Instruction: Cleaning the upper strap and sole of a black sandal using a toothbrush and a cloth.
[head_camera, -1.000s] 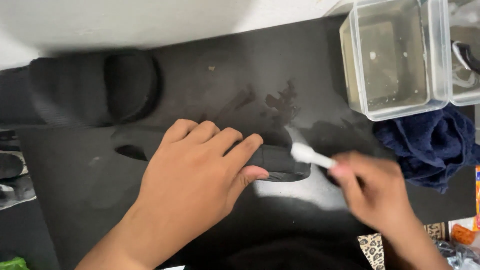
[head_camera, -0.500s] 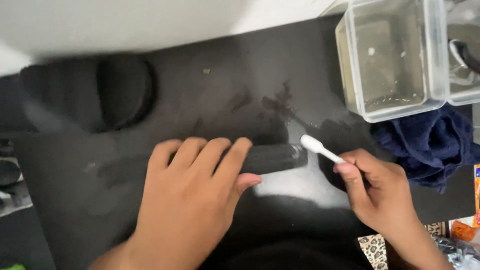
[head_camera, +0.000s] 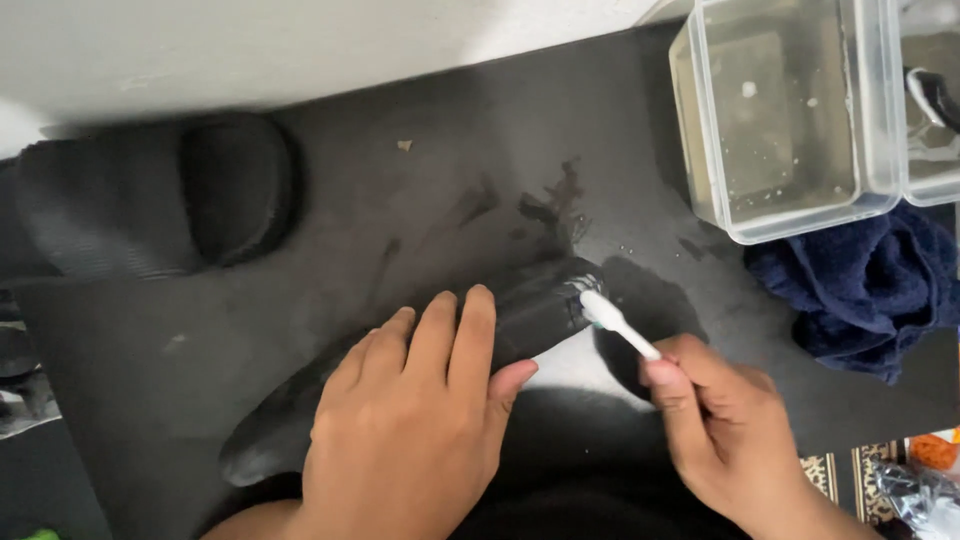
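A dark mat covers most of the work surface, and it has wet, darker stains near its middle. Behind the mat there is a pale wall. On the left part of the mat lies a black slipper, well apart from the hands. At the top right stand two clear plastic containers; the nearer container holds cloudy water, and the second container is cut by the edge. Just below them lies a crumpled dark blue towel. A patterned fabric shows at the bottom right corner.

In the lower middle, another black slipper lies tilted on the mat. The left hand presses on it with fingers spread flat over its top. The right hand is clenched around the handle of a white toothbrush, whose head touches the end of this slipper.
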